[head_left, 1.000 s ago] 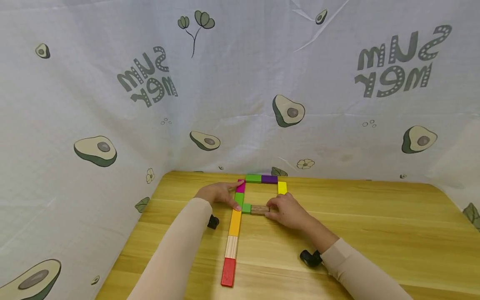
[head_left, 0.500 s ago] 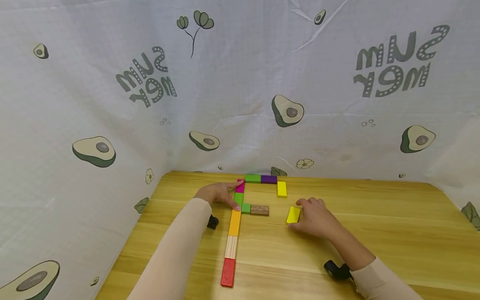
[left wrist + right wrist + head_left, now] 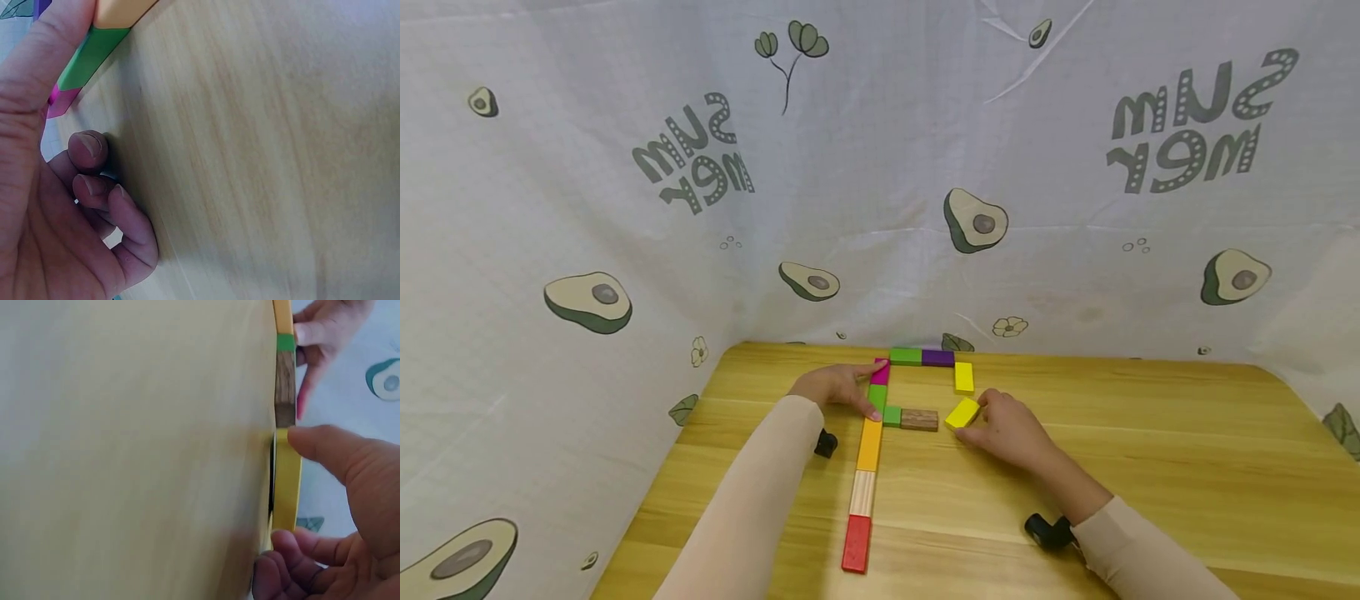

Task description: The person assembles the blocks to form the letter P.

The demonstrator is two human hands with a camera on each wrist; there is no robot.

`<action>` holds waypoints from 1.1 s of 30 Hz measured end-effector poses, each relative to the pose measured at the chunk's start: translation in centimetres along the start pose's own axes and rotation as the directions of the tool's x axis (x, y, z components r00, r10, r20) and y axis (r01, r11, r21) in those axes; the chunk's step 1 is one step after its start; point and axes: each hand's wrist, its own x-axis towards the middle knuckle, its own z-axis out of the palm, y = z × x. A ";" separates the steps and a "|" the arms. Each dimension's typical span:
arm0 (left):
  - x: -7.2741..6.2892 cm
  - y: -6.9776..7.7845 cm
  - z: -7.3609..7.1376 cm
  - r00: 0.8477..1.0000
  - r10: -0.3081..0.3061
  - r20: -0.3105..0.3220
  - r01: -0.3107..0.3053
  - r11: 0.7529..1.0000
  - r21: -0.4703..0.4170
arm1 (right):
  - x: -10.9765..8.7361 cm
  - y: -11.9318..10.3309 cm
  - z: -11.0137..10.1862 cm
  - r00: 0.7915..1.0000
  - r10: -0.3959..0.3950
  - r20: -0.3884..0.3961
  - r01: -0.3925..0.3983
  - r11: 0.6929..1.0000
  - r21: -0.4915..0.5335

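Observation:
My right hand [image 3: 1011, 429] pinches a yellow wooden block [image 3: 962, 413] between thumb and fingers. That block is held at a slant near the right end of a brown wood-grain block [image 3: 920, 420]. In the right wrist view, the thumb is at one end of the yellow block [image 3: 287, 481] and the fingers at the other. My left hand [image 3: 835, 388] rests along the upper column, index finger at the magenta block [image 3: 881, 372] and thumb by the joint of a green block [image 3: 877, 397] and an orange block [image 3: 869, 444]. Its other fingers curl loosely without holding anything.
A striped pale block [image 3: 863, 493] and a red block [image 3: 857, 543] extend the column toward me. At the back lie a green block [image 3: 906, 357], a purple block [image 3: 937, 358] and another yellow block [image 3: 964, 377]. A small green block [image 3: 892, 417] joins the brown one.
My right hand leaves the brown block, appears farther right with a yellow block, then brings it left and turns it more slanted. My left hand stays in place.

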 end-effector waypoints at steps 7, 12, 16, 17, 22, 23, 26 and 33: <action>-0.1 0.3 -0.1 1.000 -0.001 -0.004 0.001 1.000 -0.015 | 0.7 -0.9 0.5 0.999 0.053 0.002 -0.053 0.998 -0.033; 0.0 0.3 -0.1 1.000 -0.014 0.002 0.014 1.000 -0.025 | 0.8 -1.0 0.7 0.999 0.054 0.005 -0.054 0.997 -0.049; -0.1 0.2 0.0 1.000 -0.020 -0.001 0.020 0.999 -0.031 | 0.8 -1.0 0.8 0.999 0.045 0.001 -0.045 0.997 -0.056; -0.1 0.2 0.0 1.000 -0.021 -0.002 0.021 0.999 -0.033 | 0.8 -1.0 0.8 0.999 0.039 0.000 -0.039 0.998 -0.058; -0.3 0.1 0.1 0.999 -0.032 0.012 0.032 0.998 -0.052 | 0.8 -1.0 0.9 0.999 0.045 0.008 -0.044 0.998 -0.053; -0.4 0.1 0.1 0.999 -0.031 0.017 0.032 0.998 -0.057 | 0.8 -0.9 0.9 0.999 0.047 0.010 -0.046 0.998 -0.050; -0.5 0.1 0.0 0.999 -0.014 0.031 0.016 0.998 -0.067 | 0.7 -0.7 0.7 0.998 0.052 0.022 -0.052 0.998 -0.019; -0.3 0.0 -0.2 0.998 0.032 0.052 -0.026 0.993 -0.111 | 0.4 0.4 0.0 0.995 0.085 0.046 -0.088 0.995 0.050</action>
